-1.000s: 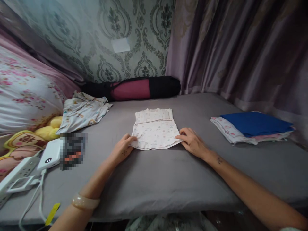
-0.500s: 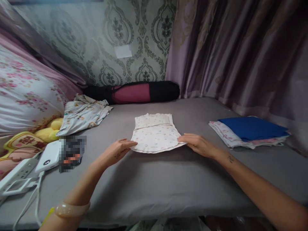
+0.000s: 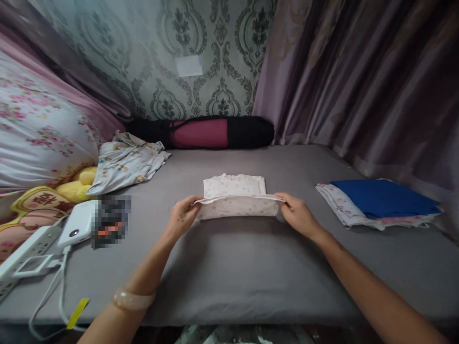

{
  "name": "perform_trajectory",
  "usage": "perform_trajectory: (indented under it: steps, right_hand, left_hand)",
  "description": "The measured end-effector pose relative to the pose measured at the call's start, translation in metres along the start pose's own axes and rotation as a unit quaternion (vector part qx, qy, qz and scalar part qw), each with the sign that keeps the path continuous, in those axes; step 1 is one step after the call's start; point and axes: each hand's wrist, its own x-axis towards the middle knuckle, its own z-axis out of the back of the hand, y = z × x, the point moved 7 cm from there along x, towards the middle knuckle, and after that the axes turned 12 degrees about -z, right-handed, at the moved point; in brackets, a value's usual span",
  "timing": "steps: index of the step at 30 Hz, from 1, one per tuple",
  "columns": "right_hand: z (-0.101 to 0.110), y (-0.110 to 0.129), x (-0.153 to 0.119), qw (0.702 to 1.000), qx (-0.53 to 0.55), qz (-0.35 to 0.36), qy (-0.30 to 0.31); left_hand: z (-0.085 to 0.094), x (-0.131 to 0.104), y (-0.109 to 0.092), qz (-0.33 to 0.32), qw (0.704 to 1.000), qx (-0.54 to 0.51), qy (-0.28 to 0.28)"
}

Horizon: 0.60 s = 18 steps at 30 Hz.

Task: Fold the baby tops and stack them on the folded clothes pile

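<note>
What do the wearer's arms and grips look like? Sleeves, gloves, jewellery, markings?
No gloves, no sleeves in view. Left grip: small dark markings on the back. Left forearm: a pale, glossy, rounded bangle. Right grip: no jewellery visible. Right forearm: a faint dark mark near the wrist.

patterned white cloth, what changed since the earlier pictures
The left hand and right hand have lifted the near edge of the white cloth and carried it forward. Neither let go. The blue cloth and long bag stayed put.
</note>
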Motion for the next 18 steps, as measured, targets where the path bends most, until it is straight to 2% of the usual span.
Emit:
perform_trajectory:
  steps: [3,6,11,18]
  right_hand:
    - [-0.008,-0.001,0.032,0.995,-0.013,-0.044,-0.087]
    - [-0.022,0.001,0.055,0.988,-0.048,-0.077,-0.127]
    - [-0.043,-0.004,0.081,0.980,-0.102,-0.131,-0.114]
    - [-0.059,-0.019,0.102,0.973,-0.148,-0.159,-0.074]
  left_hand:
    - [-0.007,0.026,0.002,0.025,0.996,0.017,-0.088]
    - [-0.015,0.046,0.003,0.027,0.989,0.065,-0.129]
    - [-0.028,0.072,0.025,0.034,0.983,0.126,-0.129]
    - [-0.043,0.096,0.048,-0.002,0.979,0.174,-0.108]
